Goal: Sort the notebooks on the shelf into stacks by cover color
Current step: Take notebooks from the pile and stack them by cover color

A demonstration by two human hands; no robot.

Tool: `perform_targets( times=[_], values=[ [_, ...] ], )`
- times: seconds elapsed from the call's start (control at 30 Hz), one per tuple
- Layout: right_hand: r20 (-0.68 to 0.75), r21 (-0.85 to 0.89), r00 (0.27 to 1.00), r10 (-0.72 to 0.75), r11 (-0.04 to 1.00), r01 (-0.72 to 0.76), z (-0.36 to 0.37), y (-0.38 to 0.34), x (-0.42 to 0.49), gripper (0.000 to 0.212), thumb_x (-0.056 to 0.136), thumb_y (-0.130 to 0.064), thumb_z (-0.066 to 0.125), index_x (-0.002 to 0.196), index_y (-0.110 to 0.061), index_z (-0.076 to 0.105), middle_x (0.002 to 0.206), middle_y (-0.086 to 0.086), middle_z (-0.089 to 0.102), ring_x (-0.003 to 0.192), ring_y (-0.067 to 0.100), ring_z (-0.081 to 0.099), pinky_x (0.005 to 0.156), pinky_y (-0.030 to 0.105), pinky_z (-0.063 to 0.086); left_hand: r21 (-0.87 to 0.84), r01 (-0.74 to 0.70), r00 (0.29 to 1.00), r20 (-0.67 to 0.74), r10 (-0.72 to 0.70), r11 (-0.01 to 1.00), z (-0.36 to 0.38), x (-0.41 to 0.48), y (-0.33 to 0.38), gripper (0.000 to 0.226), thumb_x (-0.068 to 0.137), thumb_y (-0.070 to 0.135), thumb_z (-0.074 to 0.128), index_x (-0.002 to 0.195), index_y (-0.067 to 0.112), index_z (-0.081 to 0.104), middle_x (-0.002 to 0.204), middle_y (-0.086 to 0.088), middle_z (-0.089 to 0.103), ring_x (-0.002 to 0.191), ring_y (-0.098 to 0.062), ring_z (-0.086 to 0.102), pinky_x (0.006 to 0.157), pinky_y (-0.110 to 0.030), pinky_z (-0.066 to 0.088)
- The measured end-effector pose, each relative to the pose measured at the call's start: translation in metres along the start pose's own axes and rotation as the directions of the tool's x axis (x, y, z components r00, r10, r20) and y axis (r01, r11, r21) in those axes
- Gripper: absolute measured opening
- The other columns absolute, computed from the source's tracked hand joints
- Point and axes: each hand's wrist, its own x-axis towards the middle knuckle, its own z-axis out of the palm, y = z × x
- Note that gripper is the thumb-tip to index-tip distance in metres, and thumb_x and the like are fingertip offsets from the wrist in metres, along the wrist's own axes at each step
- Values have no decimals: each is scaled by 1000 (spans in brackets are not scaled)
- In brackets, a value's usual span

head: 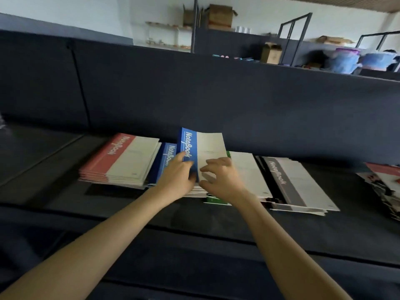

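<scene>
Raised notebook point(201, 148) tilted up above the shelf point(54, 165), nearest stack point(166, 156) under it and just to its left, outer stack point(129, 161) further left, third stack point(249, 169) just to its right, fourth stack point(298, 185) beyond that, loose pile point(385, 182) well to its right, back panel point(238, 105) behind it.

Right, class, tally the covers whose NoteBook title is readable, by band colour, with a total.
Red notebook: 1
Blue: 2, the held blue notebook and the flat blue notebook
Grey notebook: 1
Total: 4
</scene>
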Motion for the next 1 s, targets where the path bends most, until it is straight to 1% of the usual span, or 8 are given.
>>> perform_targets(
  times=[0.07, 0.2, 0.27, 0.33, 0.47, 0.6, 0.77, 1.0],
  values=[
    [11, -29, 1000, -25, 999, 25, 12, -13, 7, 31, 83, -26, 65, 109, -10, 69, 124, 6, 62, 123, 26, 45, 100, 28, 29, 46, 0, 1000, 16, 0, 999, -5, -4, -19, 39, 95, 23, 50, 131, 10, 52, 153, -10, 25, 138, -27, 29, 110, -35, 28],
    [107, -36, 994, 16, 999, -13, 25, -29, 17, 30, 82, -29, 63, 104, -10, 70, 114, 5, 63, 119, 29, 44, 95, 41, 41, 100, 15, 999, 34, -19, 995, -6, -8, -41, 38, 97, 27, 47, 131, 10, 51, 149, -10, 30, 133, -25, 36, 105, -31, 33],
    [165, -81, 986, 17, 997, -3, 33, -34, 20, 28, 84, -32, 55, 92, -9, 68, 93, 1, 60, 108, 31, 50, 85, 38, 45, 128, 32, 998, 56, -39, 991, -3, -10, -48, 39, 98, 29, 44, 132, 11, 48, 148, -10, 31, 133, -25, 33, 106, -32, 32],
    [184, -120, 982, 38, 993, -16, 38, -37, 22, 25, 87, -31, 51, 85, -8, 62, 89, 2, 57, 100, 29, 50, 76, 34, 42, 186, 40, 996, 75, -55, 982, 0, -11, -51, 41, 100, 31, 38, 136, 12, 43, 147, -10, 31, 135, -27, 29, 109, -35, 29],
    [188, -108, 982, 11, 994, 10, 40, -36, 21, 21, 91, -23, 46, 89, -8, 61, 95, 8, 58, 99, 31, 52, 79, 38, 43, 348, -28, 990, 137, -21, 937, 1, -9, -51, 44, 101, 28, 38, 141, 10, 34, 149, -12, 30, 140, -31, 22, 116, -39, 14],
    [219, -92, 975, 25, 996, -5, 36, -35, 18, 22, 94, -23, 42, 91, -10, 60, 98, 5, 58, 100, 28, 54, 81, 40, 39, 377, -6, 987, 152, -55, 926, 3, -1, -47, 42, 96, 26, 50, 134, 9, 44, 141, -10, 41, 135, -30, 30, 109, -39, 32],
    [82, -60, 991, 107, 993, -102, 17, -16, 3, 33, 96, -28, 41, 120, -16, 60, 122, 4, 60, 117, 25, 49, 101, 44, 37, 315, -86, 991, 124, 49, 945, 8, 10, -13, 27, 95, 24, 42, 113, 11, 57, 116, -7, 58, 113, -25, 49, 93, -38, 42],
    [25, -149, 946, 324, 936, -317, -32, 70, -47, 41, 95, -32, 46, 135, -19, 48, 139, 3, 48, 131, 25, 37, 108, 46, 31, 211, -233, 968, 147, 204, 949, 53, 26, 77, 37, 96, 31, 44, 128, 14, 50, 132, -4, 50, 122, -24, 47, 94, -37, 44]
  ],
)
